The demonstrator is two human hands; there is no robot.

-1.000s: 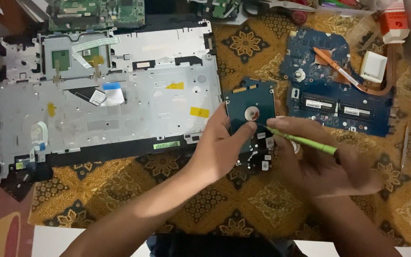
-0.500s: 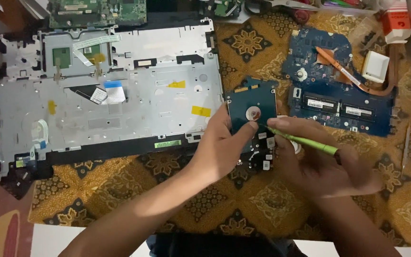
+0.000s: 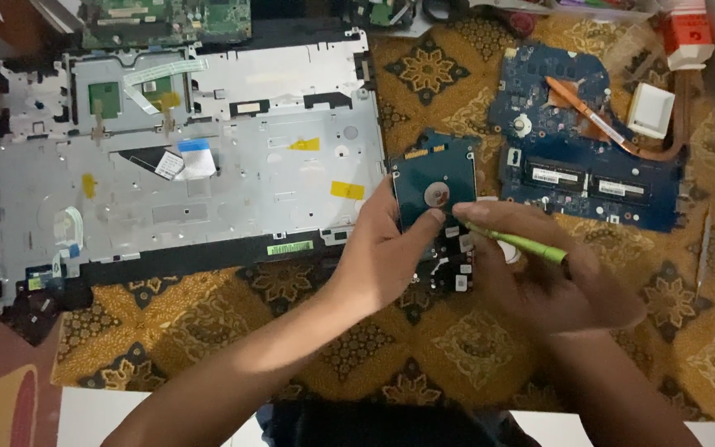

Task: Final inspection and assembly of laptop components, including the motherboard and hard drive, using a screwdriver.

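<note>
A big silver laptop chassis (image 3: 184, 165) fills the upper left of the frame on a patterned cloth (image 3: 424, 364), and a blue motherboard (image 3: 577, 141) lies at the upper right. At the centre, the left hand (image 3: 386, 252) is clamped on the edge of a hard drive (image 3: 434, 186) with its circuit side up. The right hand (image 3: 552, 277) is closed around a green screwdriver (image 3: 523, 244), its tip at the drive.

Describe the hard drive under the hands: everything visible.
The hard drive is a small rectangular unit lying flat, circuit-board side up: teal board, a round silvery hub at its centre, a gold connector strip along its far edge. It sits on the patterned cloth between the grey laptop chassis and the blue motherboard. The left hand grips its near edge; the right hand points a green screwdriver at it.
</note>
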